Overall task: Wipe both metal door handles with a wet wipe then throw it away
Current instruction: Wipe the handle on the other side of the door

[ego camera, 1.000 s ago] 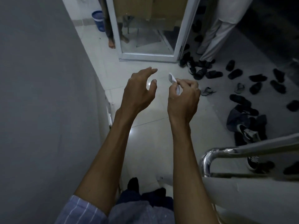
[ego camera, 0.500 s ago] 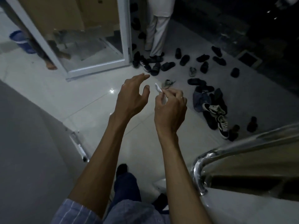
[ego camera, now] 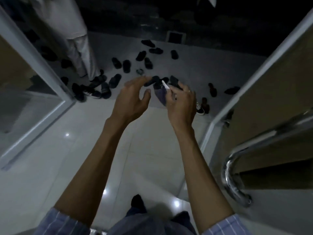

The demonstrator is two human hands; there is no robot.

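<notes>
A: We hold the wet wipe (ego camera: 165, 85) pinched in our right hand (ego camera: 182, 106), a small white folded sliver poking up past the fingertips; left hand (ego camera: 131, 100) beside it, fingers spread and loosely bent, gripping nothing

B: Progress? We judge wiping not begun; neither hand touches metal; the door handle (ego camera: 232, 173), a curved polished chrome tube, sits well apart at lower right; second handle not visible; glossy tiled floor (ego camera: 94, 133) below, scattered shoes (ego camera: 116, 62) beyond
</notes>
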